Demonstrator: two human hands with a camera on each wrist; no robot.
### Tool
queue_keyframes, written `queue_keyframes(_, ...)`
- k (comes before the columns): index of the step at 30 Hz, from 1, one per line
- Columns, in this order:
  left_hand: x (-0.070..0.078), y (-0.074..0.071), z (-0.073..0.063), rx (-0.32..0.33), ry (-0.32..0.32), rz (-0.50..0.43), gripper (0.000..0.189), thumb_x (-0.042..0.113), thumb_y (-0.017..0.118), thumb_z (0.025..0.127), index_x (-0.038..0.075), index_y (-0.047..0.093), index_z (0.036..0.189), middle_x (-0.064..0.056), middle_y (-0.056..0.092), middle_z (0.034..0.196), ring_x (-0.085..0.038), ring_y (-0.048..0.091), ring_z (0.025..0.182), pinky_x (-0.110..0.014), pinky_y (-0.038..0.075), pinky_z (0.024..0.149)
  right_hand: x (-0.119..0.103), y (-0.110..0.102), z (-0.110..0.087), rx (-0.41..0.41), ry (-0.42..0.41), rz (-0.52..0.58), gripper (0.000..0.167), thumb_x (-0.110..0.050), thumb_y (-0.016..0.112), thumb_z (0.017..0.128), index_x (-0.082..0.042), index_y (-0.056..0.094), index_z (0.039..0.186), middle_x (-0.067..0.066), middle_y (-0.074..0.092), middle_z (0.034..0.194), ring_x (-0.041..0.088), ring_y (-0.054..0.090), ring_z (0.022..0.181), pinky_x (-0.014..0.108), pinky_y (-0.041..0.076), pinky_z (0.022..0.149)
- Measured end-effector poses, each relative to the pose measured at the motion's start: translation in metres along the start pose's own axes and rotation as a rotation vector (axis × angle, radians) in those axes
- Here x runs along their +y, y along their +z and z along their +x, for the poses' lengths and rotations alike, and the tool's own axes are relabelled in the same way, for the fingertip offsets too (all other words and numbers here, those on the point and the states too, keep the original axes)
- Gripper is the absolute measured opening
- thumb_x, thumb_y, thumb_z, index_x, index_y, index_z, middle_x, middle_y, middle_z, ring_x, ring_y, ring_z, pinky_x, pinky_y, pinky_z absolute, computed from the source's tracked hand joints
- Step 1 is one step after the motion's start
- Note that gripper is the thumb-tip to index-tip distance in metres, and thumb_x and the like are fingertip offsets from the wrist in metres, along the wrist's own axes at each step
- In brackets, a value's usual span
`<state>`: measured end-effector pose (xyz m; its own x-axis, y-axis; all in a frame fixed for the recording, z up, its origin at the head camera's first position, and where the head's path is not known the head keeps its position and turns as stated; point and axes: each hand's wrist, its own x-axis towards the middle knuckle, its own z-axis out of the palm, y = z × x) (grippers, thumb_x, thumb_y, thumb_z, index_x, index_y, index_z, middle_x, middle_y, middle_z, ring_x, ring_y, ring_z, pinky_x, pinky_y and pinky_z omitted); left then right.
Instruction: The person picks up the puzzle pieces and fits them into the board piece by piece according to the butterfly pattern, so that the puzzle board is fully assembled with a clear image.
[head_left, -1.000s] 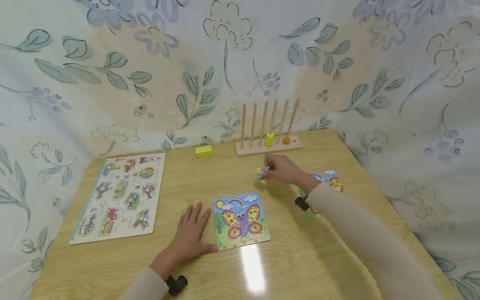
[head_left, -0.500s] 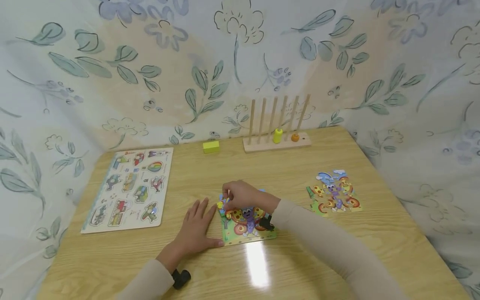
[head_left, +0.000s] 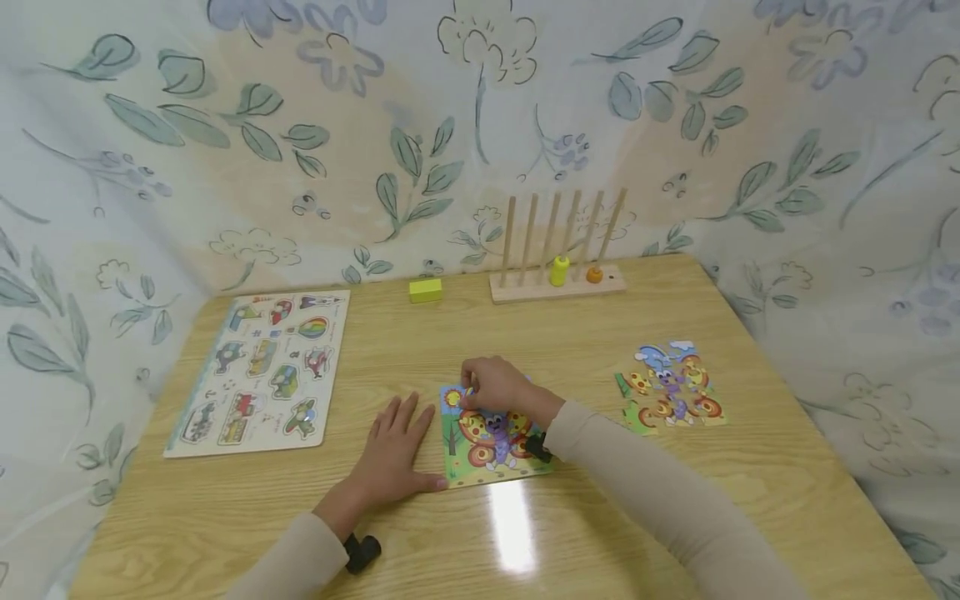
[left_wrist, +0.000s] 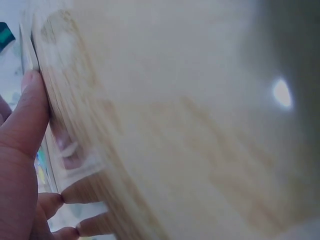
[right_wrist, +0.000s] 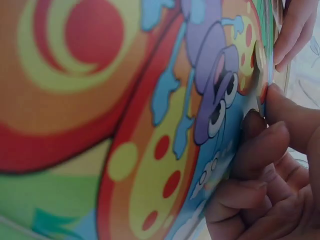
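A butterfly puzzle board [head_left: 461, 471] lies flat on the table, its printed sun at the upper left. My left hand [head_left: 390, 458] rests on the table left of it, fingers spread, thumb tip at the board's lower left corner. Over the board's upper left part, my right hand [head_left: 498, 387] pinches a small puzzle piece [right_wrist: 261, 75] between thumb and fingers. The piece is against the board near the butterfly's wing; the hand hides most of it in the head view. Several butterfly puzzle pieces [head_left: 667, 387] lie grouped on the table to the right.
A vehicle peg puzzle [head_left: 258, 367] lies at the left. Toward the back are a yellow block [head_left: 425, 291] and a wooden peg rack [head_left: 517, 292] with a yellow piece and an orange piece. Floral cloth [head_left: 360, 133] hangs behind the table [head_left: 420, 558].
My right hand has brought the puzzle piece from in front of the rack left and down to the board, then shifted slightly right. The left hand keeps its place by the board.
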<state>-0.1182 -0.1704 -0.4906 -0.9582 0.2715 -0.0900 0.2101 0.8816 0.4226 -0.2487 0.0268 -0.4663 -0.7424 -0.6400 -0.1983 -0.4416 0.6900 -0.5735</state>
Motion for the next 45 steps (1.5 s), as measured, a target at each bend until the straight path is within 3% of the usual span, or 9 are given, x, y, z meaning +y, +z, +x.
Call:
queue_keyframes(8,0.002,0.001,0.002,-0.009,-0.003,0.004,0.104,0.061,0.075,0.07,0.009,0.032,0.15,-0.02,0.015,0.159,-0.045,0.007,0.146,-0.067,0.012,0.112,0.003,0.005,-0.001,0.058,0.009,-0.047,0.027,-0.029,0.072,0.083,-0.013,0.06,0.101,-0.005,0.058,0.06,0.009,0.047,0.047,0.021,0.038,0.045)
queue_keyframes(16,0.003,0.002,0.004,-0.011,0.008,0.007,0.103,0.06,0.075,0.071,0.009,0.032,0.15,-0.019,0.016,0.159,-0.044,0.008,0.146,-0.066,0.012,0.113,0.005,0.008,-0.003,0.085,0.066,-0.087,0.029,-0.033,0.069,0.084,-0.015,0.059,0.105,-0.003,0.059,0.062,0.012,0.052,0.049,0.024,0.041,0.044)
queue_keyframes(20,0.002,0.003,0.005,-0.018,0.01,0.012,0.103,0.062,0.073,0.072,0.009,0.031,0.15,-0.019,0.015,0.159,-0.045,0.007,0.146,-0.066,0.012,0.113,0.006,0.005,-0.004,0.066,0.037,-0.054,0.033,-0.035,0.067,0.087,-0.015,0.057,0.111,-0.005,0.061,0.064,0.009,0.052,0.05,0.023,0.042,0.046)
queue_keyframes(24,0.001,0.001,0.001,-0.018,-0.017,0.007,0.103,0.06,0.075,0.071,0.01,0.032,0.15,-0.019,0.015,0.159,-0.044,0.006,0.146,-0.066,0.011,0.113,0.009,-0.019,-0.005,0.06,-0.074,0.035,0.036,-0.032,0.064,0.092,-0.009,0.057,0.119,-0.002,0.061,0.064,0.007,0.05,0.051,0.022,0.041,0.05)
queue_keyframes(27,0.0,0.001,-0.001,-0.016,-0.028,-0.004,0.104,0.058,0.076,0.071,0.01,0.031,0.151,-0.019,0.014,0.16,-0.043,0.005,0.147,-0.066,0.01,0.113,0.018,-0.054,-0.013,0.087,-0.118,-0.002,0.034,-0.03,0.064,0.092,-0.006,0.061,0.116,0.001,0.062,0.068,0.01,0.051,0.055,0.025,0.043,0.055)
queue_keyframes(31,0.0,0.001,-0.001,-0.021,-0.014,-0.017,0.104,0.059,0.075,0.072,0.01,0.03,0.151,-0.019,0.013,0.16,-0.044,0.004,0.147,-0.066,0.009,0.113,0.049,-0.102,-0.035,0.083,-0.051,-0.144,0.031,-0.026,0.066,0.09,-0.004,0.063,0.113,0.004,0.066,0.08,0.013,0.058,0.066,0.03,0.048,0.063)
queue_keyframes(36,0.0,0.001,0.001,-0.01,-0.009,-0.006,0.103,0.061,0.074,0.072,0.01,0.031,0.151,-0.019,0.015,0.159,-0.044,0.006,0.146,-0.066,0.01,0.113,0.113,-0.147,-0.062,0.063,0.095,-0.26,0.034,-0.018,0.07,0.086,0.002,0.061,0.112,0.012,0.064,0.087,0.021,0.059,0.074,0.039,0.049,0.067)
queue_keyframes(41,-0.001,0.0,0.002,-0.022,-0.01,-0.01,0.104,0.061,0.073,0.072,0.009,0.03,0.151,-0.02,0.014,0.159,-0.045,0.005,0.146,-0.067,0.01,0.112,0.18,-0.163,-0.092,0.041,0.212,-0.321,0.036,-0.021,0.072,0.083,0.004,0.063,0.107,0.016,0.067,0.089,0.026,0.062,0.077,0.046,0.051,0.072)
queue_keyframes(45,0.0,0.001,0.002,-0.031,-0.014,-0.017,0.104,0.061,0.074,0.072,0.009,0.03,0.151,-0.02,0.014,0.16,-0.045,0.004,0.146,-0.067,0.009,0.112,0.214,-0.16,-0.113,0.033,0.274,-0.24,0.039,-0.026,0.074,0.083,0.004,0.064,0.106,0.018,0.068,0.094,0.028,0.064,0.081,0.048,0.052,0.074)
